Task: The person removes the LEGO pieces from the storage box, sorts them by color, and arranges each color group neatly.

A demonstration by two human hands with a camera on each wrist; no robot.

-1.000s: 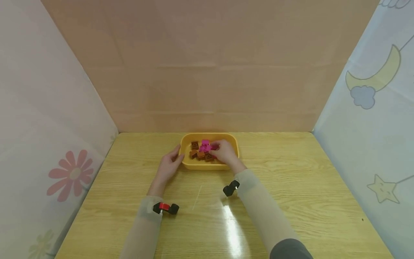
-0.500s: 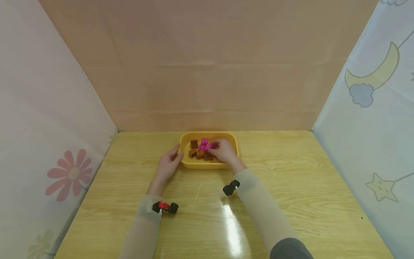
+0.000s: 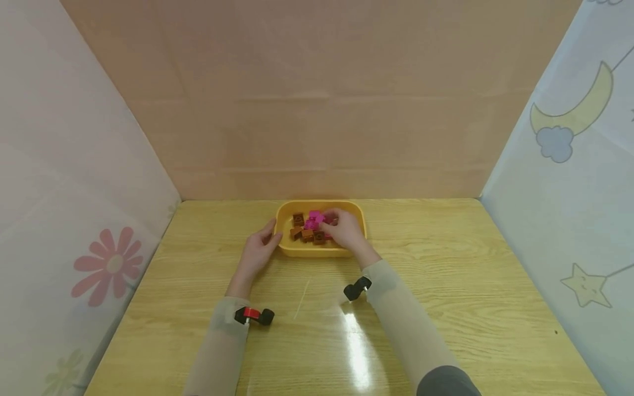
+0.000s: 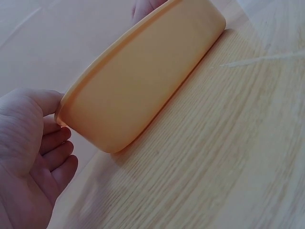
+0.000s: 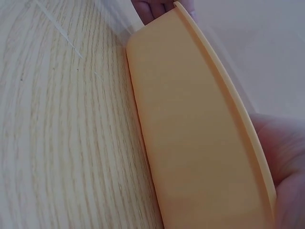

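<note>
One pink block, inside the yellow tray, is pinched between thumb and forefinger of the right hand; the left hand grips the rim. We judge a slack pinch could drop it among the brown blocks.

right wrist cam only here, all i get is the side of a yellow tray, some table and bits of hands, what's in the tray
Observer: Going by the head view, the yellow tray holds brown blocks and pink blocks.
Operator: ok, anything being pinched in there
Observer: Yes, the right hand appears to pinch a pink block inside the tray's outline.
Operator: and where are the brown ones
Observer: To the left of the pink ones and on their near side, as the head view shows.
</note>
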